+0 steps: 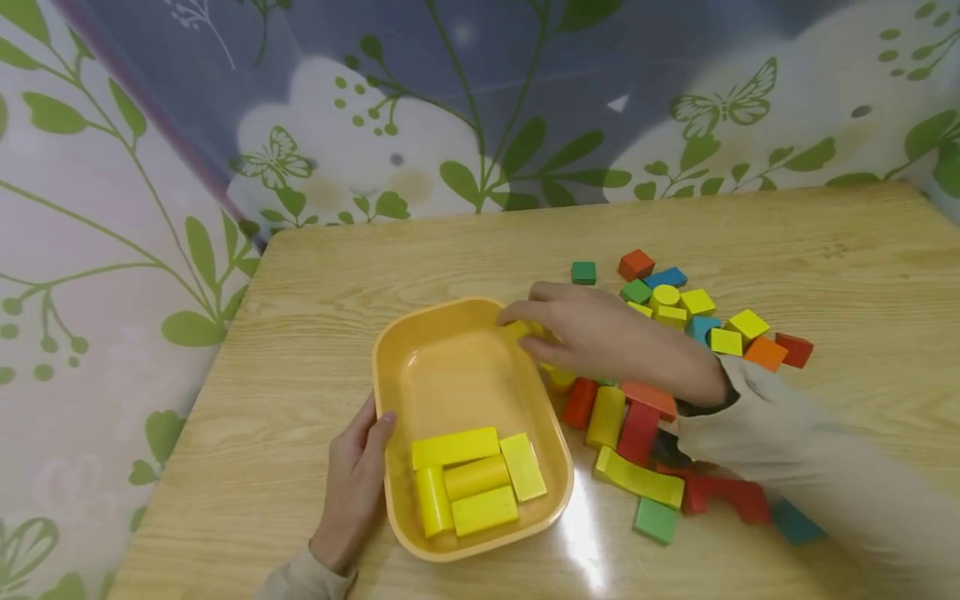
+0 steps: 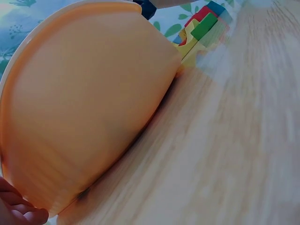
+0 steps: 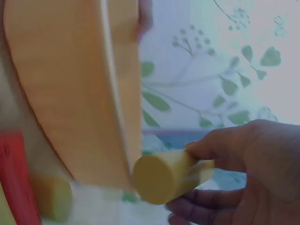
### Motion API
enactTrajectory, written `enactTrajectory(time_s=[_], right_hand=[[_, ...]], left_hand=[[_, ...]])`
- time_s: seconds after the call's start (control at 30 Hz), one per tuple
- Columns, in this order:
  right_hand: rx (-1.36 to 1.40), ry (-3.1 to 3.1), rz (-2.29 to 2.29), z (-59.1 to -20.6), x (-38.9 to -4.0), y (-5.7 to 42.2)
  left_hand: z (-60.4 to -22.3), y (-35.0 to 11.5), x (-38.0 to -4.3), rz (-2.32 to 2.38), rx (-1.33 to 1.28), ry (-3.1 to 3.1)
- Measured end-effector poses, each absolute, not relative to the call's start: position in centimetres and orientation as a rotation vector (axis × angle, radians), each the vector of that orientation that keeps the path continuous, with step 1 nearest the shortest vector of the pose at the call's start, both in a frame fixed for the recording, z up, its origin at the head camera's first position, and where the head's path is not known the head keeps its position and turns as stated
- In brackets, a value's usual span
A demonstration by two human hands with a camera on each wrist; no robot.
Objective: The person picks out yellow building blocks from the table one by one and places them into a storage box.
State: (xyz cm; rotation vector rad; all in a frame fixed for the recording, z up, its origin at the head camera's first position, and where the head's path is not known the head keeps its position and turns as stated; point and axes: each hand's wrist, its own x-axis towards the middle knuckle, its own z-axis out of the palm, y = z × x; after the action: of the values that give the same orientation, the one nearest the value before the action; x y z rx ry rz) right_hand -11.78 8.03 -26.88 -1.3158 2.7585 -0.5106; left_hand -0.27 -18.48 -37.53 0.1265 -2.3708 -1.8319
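An orange-yellow plastic tray (image 1: 457,367) sits on the table with several yellow wooden blocks (image 1: 485,511) grouped in its near end. My left hand (image 1: 356,475) holds the tray's left side, its thumb over the rim. Only a few of its fingers (image 2: 21,208) show at the tray's edge in the left wrist view. Over the far right rim, my right hand (image 1: 581,329) pinches a yellow cylinder block (image 3: 157,180) between thumb and fingers. In the head view that hand partly covers the cylinder.
Loose blocks in several colours lie right of the tray, among them a green block (image 1: 583,272), a yellow arched block (image 1: 639,478) and a red block (image 1: 793,350). The right forearm hides some of them. A patterned wall (image 1: 450,100) borders the table's far edge.
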Motion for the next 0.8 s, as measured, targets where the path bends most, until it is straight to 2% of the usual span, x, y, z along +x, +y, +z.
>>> enactTrajectory(time_s=[0.13, 0.23, 0.57, 0.8], right_hand=[[-1.555, 2.753, -0.513, -28.4, -11.4, 5.8], [-1.636, 2.745, -0.468, -29.6, -11.1, 4.6], [-1.613, 2.779, -0.197, -32.5, -11.0, 3.0], [-1.565, 2.827, 0.008, -32.8, -10.9, 2.8]], left_hand=[[-37.5, -18.5, -0.2, -1.846, 0.125, -2.363], [-37.6, -18.6, -0.3, -1.83, 0.118, -2.366], [-37.5, -18.7, -0.2, -1.808, 0.098, -2.381], [-37.6, -18.6, -0.4, -1.83, 0.083, -2.36]])
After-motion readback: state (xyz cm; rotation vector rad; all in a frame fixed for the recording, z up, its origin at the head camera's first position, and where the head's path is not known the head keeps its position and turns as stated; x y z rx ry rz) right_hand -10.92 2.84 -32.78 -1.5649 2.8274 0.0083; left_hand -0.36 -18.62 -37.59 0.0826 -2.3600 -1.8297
